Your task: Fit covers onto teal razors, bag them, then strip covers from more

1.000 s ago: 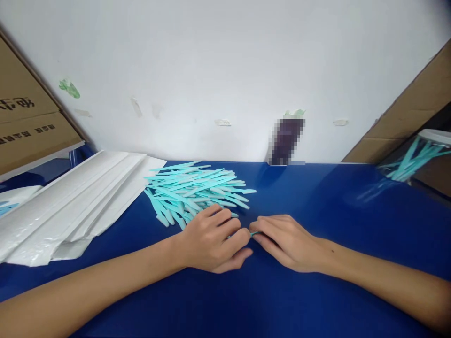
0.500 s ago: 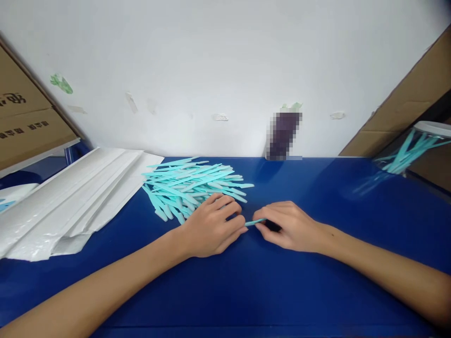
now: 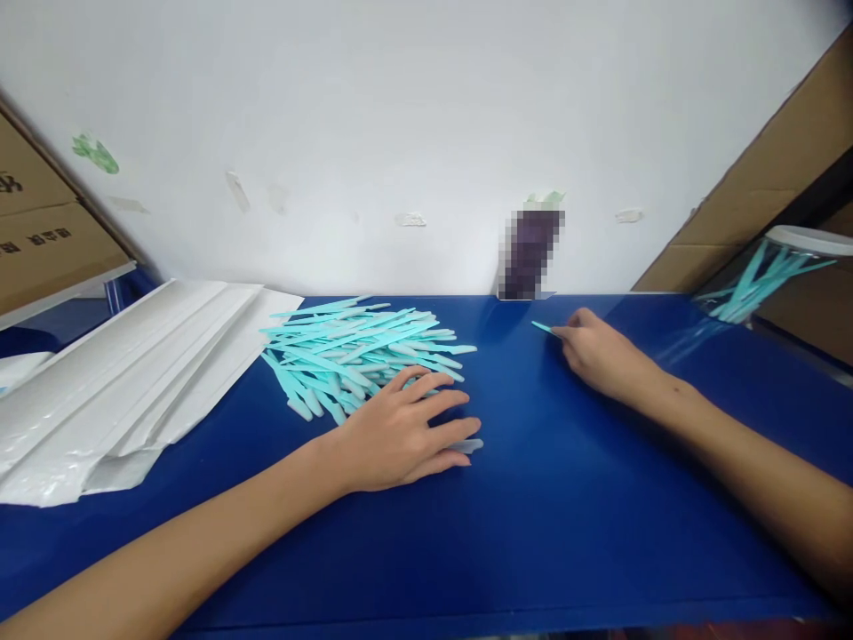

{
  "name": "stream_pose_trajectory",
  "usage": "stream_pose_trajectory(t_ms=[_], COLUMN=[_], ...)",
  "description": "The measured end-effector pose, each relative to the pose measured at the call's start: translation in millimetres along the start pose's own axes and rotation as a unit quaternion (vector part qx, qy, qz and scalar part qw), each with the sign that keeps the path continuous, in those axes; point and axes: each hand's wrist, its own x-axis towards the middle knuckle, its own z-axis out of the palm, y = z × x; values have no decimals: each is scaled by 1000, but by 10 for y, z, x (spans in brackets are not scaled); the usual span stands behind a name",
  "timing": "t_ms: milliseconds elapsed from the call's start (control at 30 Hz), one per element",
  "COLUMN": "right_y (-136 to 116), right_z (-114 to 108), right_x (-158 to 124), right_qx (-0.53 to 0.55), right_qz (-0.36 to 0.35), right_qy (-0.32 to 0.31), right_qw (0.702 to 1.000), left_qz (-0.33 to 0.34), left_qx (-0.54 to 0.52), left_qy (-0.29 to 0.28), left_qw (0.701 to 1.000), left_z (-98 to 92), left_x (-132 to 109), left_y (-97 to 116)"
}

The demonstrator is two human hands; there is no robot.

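Slim turquoise eyebrow razors with pale translucent caps lie in a loose pile (image 3: 360, 342) on the blue tabletop. My left hand (image 3: 406, 427) rests at the pile's near right edge, its fingers spread apart. A pale translucent cap (image 3: 473, 445) pokes out between its thumb and index finger; whether more is attached beneath the hand is hidden. Farther right and back, my right hand (image 3: 593, 351) pinches a turquoise eyebrow razor (image 3: 543, 327), one end of which points left past the fingertips; the rest is covered by the hand.
White padded mailers (image 3: 160, 382) lie left of the pile. A clear tub (image 3: 766, 276) with a white rim and several turquoise razors stands at the far right. Cardboard boxes (image 3: 53, 222) flank both sides, and a white wall (image 3: 400, 116) closes off the back.
My right hand has moved right and away from me, carrying a turquoise razor. My left hand has stayed near the pile and its fingers have spread, with a translucent cap showing between them.
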Motion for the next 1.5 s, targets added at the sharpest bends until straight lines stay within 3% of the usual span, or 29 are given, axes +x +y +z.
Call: stream_pose_trajectory(t_ms=[100,200,367,533,633,767,900,1033,1133,1267,1333,1400,1500], right_y=[-171,-245,-182,-153,-299,-688,-1006,-1063,-960,-763,-723,-758,-894], right_z=[-83,-132,-124,-122,-168,-340,-506,-495,-443,-414,-414,-416,-424], right_x=[-62,-91,-44,-17,-99,-322,-528,-563,-477,-361,-361,-403,-483], right_qx=[-23,6,-1,32,125,207,210,233,230,163,134,126,155], right_qz=[13,19,54,56,-52,-237,-393,-487,-466,-384,-357,-359,-406], right_qy=[-79,-105,-90,-23,78,214,243,238,239,182,153,142,164], right_qw=[997,994,995,998,988,925,862,808,821,890,911,914,885], left_qz=[9,2,-29,-18,29,98,141,123,84,39,-1,-26,18], left_qx=[21,33,-9,8,72,71,20,25,82,130,142,144,123], left_qy=[-6,-37,-88,-45,56,213,250,266,254,201,183,177,173], left_qw=[1000,999,996,999,995,970,958,956,960,970,973,973,977], left_z=[-81,-186,-285,-231,-183,-186,-172,-122,-126,-118,-93,-72,-76], left_x=[-51,-121,-146,-100,-51,59,133,141,122,89,91,106,130], left_y=[-97,-243,-337,-245,-188,-55,155,236,154,32,29,62,116])
